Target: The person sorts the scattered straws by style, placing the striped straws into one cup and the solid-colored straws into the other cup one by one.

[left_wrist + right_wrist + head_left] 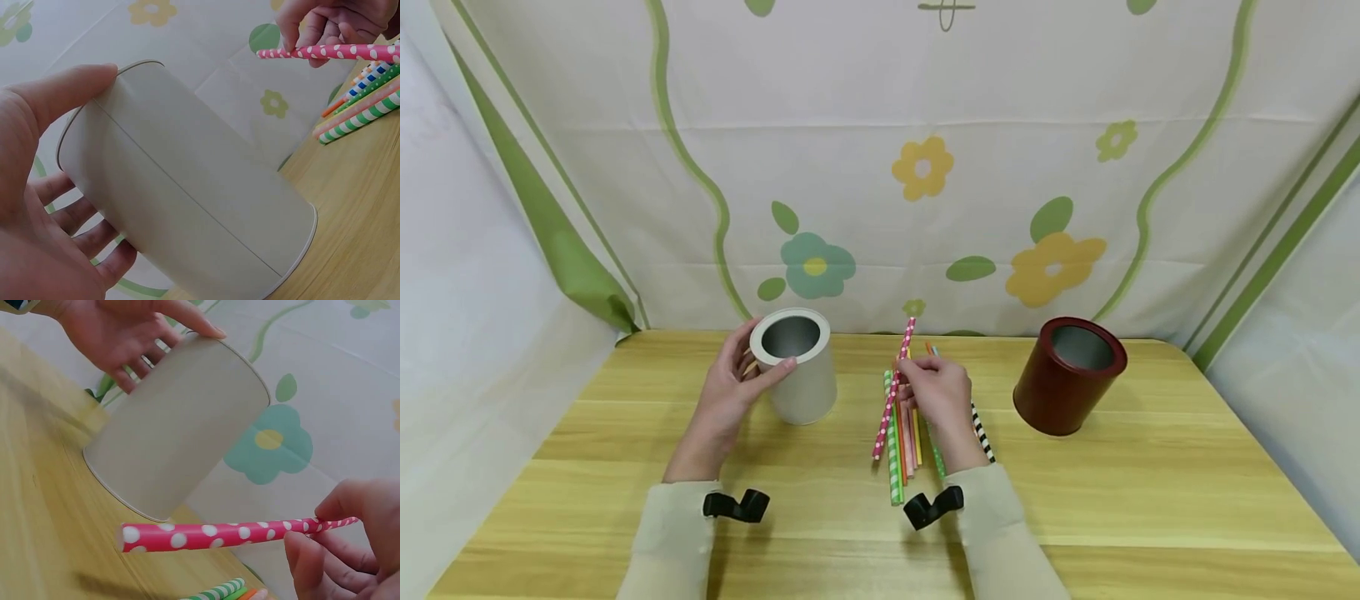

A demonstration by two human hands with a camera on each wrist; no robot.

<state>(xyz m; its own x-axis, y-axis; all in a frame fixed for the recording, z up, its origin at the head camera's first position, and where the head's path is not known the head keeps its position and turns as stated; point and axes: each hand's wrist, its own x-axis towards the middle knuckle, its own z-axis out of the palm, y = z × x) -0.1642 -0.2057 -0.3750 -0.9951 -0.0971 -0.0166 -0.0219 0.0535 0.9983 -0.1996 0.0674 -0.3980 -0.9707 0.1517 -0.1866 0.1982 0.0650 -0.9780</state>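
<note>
My left hand (728,392) holds a white can (805,390) near its top, the thumb on the front of the rim and the other fingers around the left side. The can stands upright on the table, and its visible inside is hollow and grey. To its right, my right hand (942,398) pinches a pink paper straw (200,537) with white dots between thumb and fingers. The straw is lifted above a loose pile of paper straws (893,479), striped, dotted and plain in several colours. My right hand and wrist hide part of the pile.
A dark red can (1052,396), open at the top, stands on the right of the wooden table (1150,492). Behind the table hangs a white cloth (850,100) with printed flowers, and pale cloth closes off both sides.
</note>
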